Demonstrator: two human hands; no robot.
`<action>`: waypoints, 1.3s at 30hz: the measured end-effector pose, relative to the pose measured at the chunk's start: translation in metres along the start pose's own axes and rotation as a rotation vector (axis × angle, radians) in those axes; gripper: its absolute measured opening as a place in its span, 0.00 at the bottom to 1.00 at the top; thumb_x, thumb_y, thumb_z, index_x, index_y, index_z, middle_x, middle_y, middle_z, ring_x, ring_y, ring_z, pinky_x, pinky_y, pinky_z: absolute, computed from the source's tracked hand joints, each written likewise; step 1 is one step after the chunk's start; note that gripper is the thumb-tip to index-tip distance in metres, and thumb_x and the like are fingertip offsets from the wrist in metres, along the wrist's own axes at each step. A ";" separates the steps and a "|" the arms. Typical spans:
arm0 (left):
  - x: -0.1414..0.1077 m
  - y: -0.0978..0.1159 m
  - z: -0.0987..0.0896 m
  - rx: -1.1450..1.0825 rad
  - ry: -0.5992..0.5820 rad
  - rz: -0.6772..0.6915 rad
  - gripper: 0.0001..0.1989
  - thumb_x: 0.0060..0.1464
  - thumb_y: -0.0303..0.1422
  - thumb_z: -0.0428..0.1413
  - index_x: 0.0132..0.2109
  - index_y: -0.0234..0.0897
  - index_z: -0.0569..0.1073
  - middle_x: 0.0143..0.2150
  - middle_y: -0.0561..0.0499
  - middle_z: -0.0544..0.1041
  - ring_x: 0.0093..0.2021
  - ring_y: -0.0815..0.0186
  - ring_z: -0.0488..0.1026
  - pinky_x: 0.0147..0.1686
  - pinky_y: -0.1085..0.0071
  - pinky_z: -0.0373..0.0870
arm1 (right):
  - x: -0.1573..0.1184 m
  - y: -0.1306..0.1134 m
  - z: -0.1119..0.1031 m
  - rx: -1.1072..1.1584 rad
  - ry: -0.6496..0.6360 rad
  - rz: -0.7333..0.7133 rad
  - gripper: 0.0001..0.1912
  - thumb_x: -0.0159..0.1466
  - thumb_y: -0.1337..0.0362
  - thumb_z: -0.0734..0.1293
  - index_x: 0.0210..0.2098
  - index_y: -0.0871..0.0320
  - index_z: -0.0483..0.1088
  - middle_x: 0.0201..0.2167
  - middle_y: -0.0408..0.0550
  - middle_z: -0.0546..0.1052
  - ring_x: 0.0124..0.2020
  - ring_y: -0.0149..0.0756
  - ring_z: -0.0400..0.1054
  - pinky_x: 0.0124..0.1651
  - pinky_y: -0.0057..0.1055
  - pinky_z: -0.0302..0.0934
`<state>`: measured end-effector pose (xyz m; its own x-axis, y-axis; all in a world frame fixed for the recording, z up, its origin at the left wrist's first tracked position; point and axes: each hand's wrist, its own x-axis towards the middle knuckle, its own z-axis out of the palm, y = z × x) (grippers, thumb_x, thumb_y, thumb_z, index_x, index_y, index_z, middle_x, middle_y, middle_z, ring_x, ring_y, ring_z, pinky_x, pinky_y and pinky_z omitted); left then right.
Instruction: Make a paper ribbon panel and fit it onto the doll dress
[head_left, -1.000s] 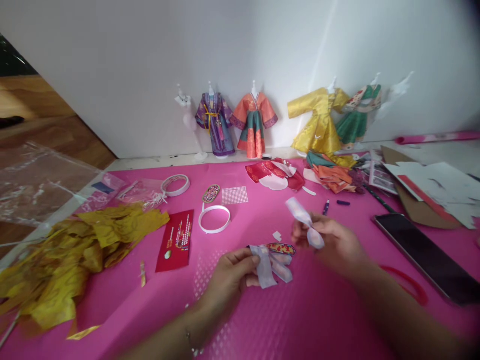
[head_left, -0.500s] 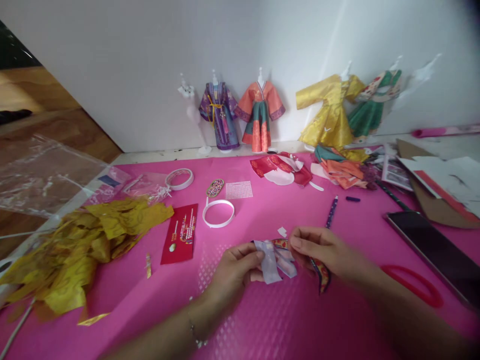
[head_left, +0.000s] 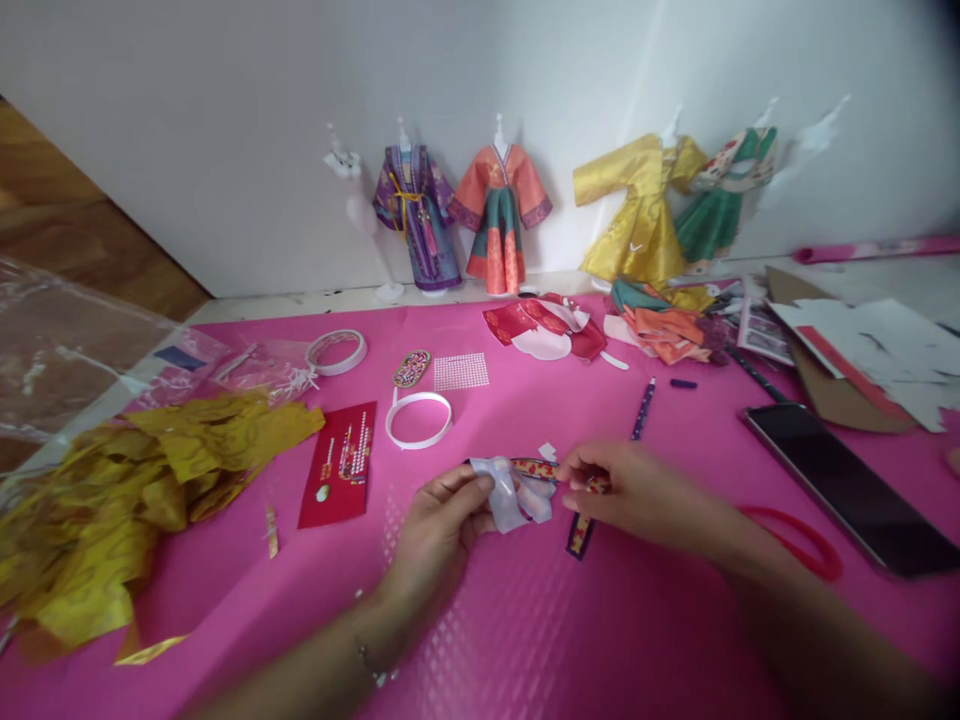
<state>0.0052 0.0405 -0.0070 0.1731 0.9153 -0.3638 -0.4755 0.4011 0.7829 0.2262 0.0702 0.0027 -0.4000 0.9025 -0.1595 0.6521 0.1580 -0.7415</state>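
Between the thumb and fingers of my left hand [head_left: 448, 508] is a small pale lilac piece of cloth [head_left: 507, 497], its ends hanging loose. My right hand [head_left: 626, 490] pinches a narrow patterned ribbon [head_left: 534, 468], dark-edged with red and gold. One stretch of the ribbon runs across to the pale cloth; its tail hangs below my right fingers. Whether ribbon and cloth are joined is hidden. A white scrap [head_left: 547, 452] lies just beyond my hands. The purple dotted pen [head_left: 643, 408] lies beyond my right hand.
Yellow fabric [head_left: 172, 470] and a red card [head_left: 337, 465] lie left on the pink mat [head_left: 660, 640]. White tape rolls [head_left: 418, 420] sit ahead. At right are a phone [head_left: 847, 490] and red scissor-like loop [head_left: 799, 540]. Dressed mini mannequins [head_left: 499, 220] line the wall.
The view has shifted slightly, so everything sits further left in the picture. My right fingers have turned on the ribbon, and its tail now hangs straighter. Both hands keep their holds.
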 end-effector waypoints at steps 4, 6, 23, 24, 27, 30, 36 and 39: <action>-0.001 0.000 -0.001 0.001 0.007 0.008 0.09 0.48 0.33 0.66 0.36 0.32 0.79 0.33 0.45 0.83 0.37 0.58 0.80 0.35 0.69 0.76 | -0.001 0.000 -0.006 -0.043 0.021 -0.076 0.10 0.57 0.74 0.64 0.36 0.57 0.74 0.30 0.43 0.77 0.29 0.33 0.69 0.31 0.27 0.58; 0.000 0.000 -0.001 -0.002 0.005 0.022 0.08 0.49 0.32 0.65 0.36 0.32 0.79 0.33 0.46 0.83 0.37 0.58 0.80 0.34 0.69 0.76 | -0.002 -0.006 -0.009 0.014 0.074 -0.154 0.11 0.58 0.75 0.63 0.36 0.57 0.74 0.32 0.44 0.78 0.31 0.33 0.70 0.33 0.28 0.60; 0.002 0.000 -0.001 -0.027 -0.007 0.075 0.06 0.50 0.31 0.64 0.36 0.33 0.80 0.31 0.48 0.82 0.31 0.63 0.80 0.31 0.72 0.75 | -0.008 -0.016 0.004 -0.396 -0.032 -0.082 0.03 0.57 0.63 0.70 0.28 0.55 0.74 0.25 0.45 0.77 0.25 0.35 0.66 0.27 0.30 0.48; 0.002 0.000 -0.001 -0.026 -0.003 0.076 0.06 0.49 0.31 0.65 0.35 0.33 0.80 0.31 0.48 0.82 0.31 0.63 0.79 0.31 0.72 0.75 | -0.008 -0.018 0.005 -0.362 -0.040 -0.089 0.01 0.57 0.65 0.69 0.29 0.55 0.74 0.27 0.45 0.78 0.26 0.35 0.67 0.28 0.30 0.49; 0.003 0.000 -0.002 -0.034 0.009 0.077 0.06 0.48 0.31 0.66 0.35 0.33 0.80 0.30 0.49 0.82 0.30 0.64 0.79 0.31 0.72 0.75 | -0.009 -0.024 0.010 -0.265 -0.089 -0.113 0.08 0.56 0.73 0.65 0.25 0.56 0.73 0.26 0.44 0.78 0.25 0.32 0.67 0.28 0.29 0.51; 0.003 0.000 -0.002 -0.034 -0.002 0.075 0.07 0.49 0.31 0.66 0.36 0.33 0.80 0.31 0.49 0.82 0.31 0.64 0.78 0.33 0.71 0.76 | -0.010 -0.028 0.009 -0.181 -0.050 -0.112 0.07 0.55 0.74 0.65 0.25 0.56 0.71 0.25 0.42 0.77 0.26 0.31 0.67 0.30 0.29 0.54; 0.000 -0.003 -0.002 0.017 -0.056 0.025 0.08 0.48 0.32 0.66 0.36 0.34 0.81 0.31 0.49 0.82 0.28 0.67 0.76 0.32 0.72 0.75 | -0.016 -0.029 -0.005 0.430 -0.095 -0.163 0.05 0.59 0.71 0.67 0.32 0.56 0.67 0.31 0.42 0.77 0.33 0.32 0.71 0.38 0.29 0.64; -0.003 -0.005 -0.002 0.074 -0.068 -0.016 0.08 0.47 0.33 0.67 0.35 0.34 0.82 0.29 0.50 0.81 0.26 0.69 0.75 0.30 0.74 0.74 | -0.019 -0.028 -0.007 0.639 -0.215 -0.123 0.10 0.61 0.68 0.70 0.41 0.55 0.67 0.31 0.40 0.77 0.32 0.30 0.73 0.37 0.27 0.65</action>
<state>0.0049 0.0361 -0.0111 0.2397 0.9081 -0.3433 -0.4075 0.4150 0.8135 0.2200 0.0513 0.0310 -0.6089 0.7831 -0.1263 0.1120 -0.0728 -0.9910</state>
